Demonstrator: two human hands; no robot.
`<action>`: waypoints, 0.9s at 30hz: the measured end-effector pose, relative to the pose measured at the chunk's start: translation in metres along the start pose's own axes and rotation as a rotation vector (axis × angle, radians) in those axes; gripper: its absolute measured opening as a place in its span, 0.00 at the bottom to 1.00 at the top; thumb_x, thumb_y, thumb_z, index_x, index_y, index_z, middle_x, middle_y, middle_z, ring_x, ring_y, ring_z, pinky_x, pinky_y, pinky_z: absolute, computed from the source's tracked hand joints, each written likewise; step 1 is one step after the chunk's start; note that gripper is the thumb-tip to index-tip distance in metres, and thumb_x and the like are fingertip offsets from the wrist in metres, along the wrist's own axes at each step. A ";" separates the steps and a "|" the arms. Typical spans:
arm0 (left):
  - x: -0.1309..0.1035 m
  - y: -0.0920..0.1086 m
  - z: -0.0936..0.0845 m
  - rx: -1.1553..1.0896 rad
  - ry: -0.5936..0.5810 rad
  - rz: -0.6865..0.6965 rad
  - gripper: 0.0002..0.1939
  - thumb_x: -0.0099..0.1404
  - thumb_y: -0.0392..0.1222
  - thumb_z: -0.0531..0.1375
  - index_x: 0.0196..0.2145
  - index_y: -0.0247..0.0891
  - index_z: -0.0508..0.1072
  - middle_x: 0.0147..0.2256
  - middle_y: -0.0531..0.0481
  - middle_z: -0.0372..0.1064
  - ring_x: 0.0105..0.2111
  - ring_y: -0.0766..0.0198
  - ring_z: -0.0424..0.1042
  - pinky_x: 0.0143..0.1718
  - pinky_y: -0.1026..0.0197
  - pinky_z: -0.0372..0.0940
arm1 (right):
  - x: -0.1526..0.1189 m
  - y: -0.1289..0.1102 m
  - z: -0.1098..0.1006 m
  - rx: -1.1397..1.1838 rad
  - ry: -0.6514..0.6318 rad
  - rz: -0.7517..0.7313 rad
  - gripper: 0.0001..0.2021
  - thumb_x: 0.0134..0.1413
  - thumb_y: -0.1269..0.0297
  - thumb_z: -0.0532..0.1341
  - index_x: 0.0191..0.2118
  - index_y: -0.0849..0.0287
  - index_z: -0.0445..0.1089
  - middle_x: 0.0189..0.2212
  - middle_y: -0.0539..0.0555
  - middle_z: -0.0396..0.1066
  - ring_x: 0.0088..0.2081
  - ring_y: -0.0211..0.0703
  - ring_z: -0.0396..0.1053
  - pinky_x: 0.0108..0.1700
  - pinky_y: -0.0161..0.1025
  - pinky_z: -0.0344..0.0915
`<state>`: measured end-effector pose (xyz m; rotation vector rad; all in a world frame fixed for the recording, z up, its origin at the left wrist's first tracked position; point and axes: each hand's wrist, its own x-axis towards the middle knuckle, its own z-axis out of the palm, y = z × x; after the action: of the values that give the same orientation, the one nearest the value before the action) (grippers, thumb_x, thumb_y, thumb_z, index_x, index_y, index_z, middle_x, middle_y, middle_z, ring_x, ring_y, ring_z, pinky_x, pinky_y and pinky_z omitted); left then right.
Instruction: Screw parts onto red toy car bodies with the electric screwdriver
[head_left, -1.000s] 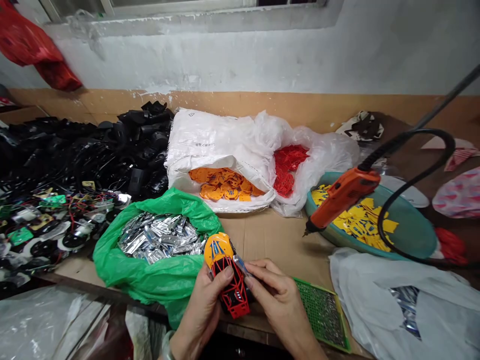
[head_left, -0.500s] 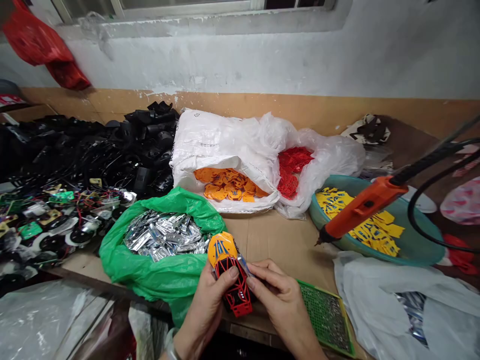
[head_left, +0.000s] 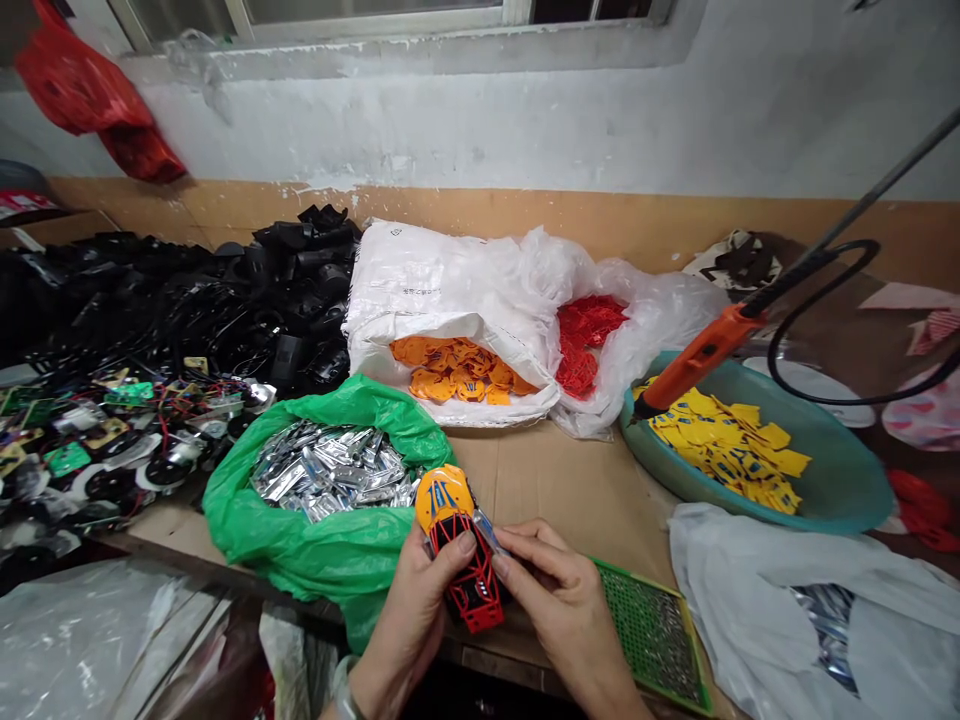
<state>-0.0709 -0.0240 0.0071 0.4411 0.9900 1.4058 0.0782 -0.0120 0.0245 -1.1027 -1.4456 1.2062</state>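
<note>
I've got a black plastic parts heap (head_left: pixel 187 300) cut off at the left edge; at right, a teal basin (head_left: pixel 844 470) partly behind an orange power screwdriver (head_left: pixel 694 360). Bottom centre, left hand (head_left: pixel 416 590) grips and right hand (head_left: pixel 561 588) pinches: respectively a toy car (head_left: pixel 469 578), underside hidden, and some slim silvery piece (head_left: pixel 487 529), mostly finger-covered.

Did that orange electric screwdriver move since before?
Yes. Against the teal basin, the orange electric screwdriver has shifted upward in the view.
</note>
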 end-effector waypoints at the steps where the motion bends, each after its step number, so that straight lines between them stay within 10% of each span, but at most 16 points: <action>1: 0.000 0.000 0.000 0.003 -0.005 -0.001 0.23 0.53 0.43 0.73 0.44 0.34 0.73 0.35 0.48 0.75 0.35 0.62 0.71 0.39 0.60 0.70 | 0.000 0.000 0.000 0.003 0.002 -0.003 0.10 0.56 0.59 0.66 0.42 0.53 0.83 0.35 0.58 0.78 0.37 0.47 0.77 0.37 0.37 0.73; 27: 0.006 0.008 -0.002 0.194 -0.076 0.080 0.22 0.51 0.46 0.74 0.43 0.35 0.77 0.39 0.43 0.78 0.40 0.55 0.73 0.44 0.58 0.67 | -0.006 0.005 0.007 -0.141 0.095 -0.260 0.12 0.57 0.71 0.64 0.45 0.53 0.81 0.36 0.55 0.77 0.37 0.44 0.77 0.39 0.37 0.75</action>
<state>-0.0781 -0.0175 0.0103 0.6795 1.0605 1.3587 0.0729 -0.0184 0.0181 -1.0142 -1.5640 0.8697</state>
